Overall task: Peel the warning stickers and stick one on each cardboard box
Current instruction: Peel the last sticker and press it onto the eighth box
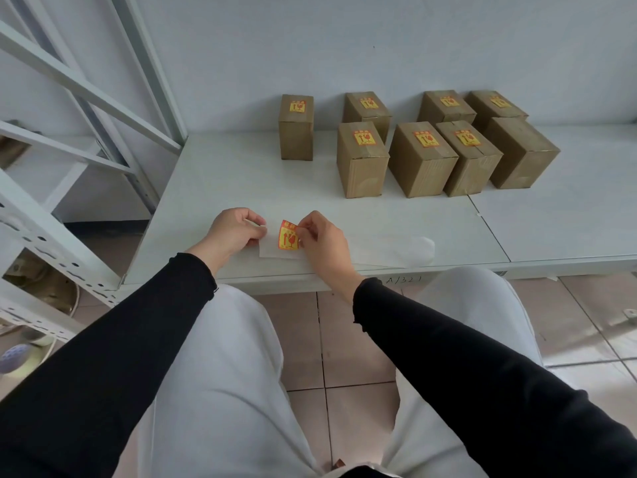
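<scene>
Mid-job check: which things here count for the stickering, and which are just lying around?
Job:
- warning sticker, pinched by right hand
- backing sheet, held by left hand
- unlabelled cardboard box, far right
- seven labelled boxes

Lying about:
- spent backing paper on the table
- metal shelving frame

The warning sticker [288, 235] was yellow with a red border and red symbols; the cardboard boxes [362, 160] were plain brown, the sleeves [138, 326] black.
</scene>
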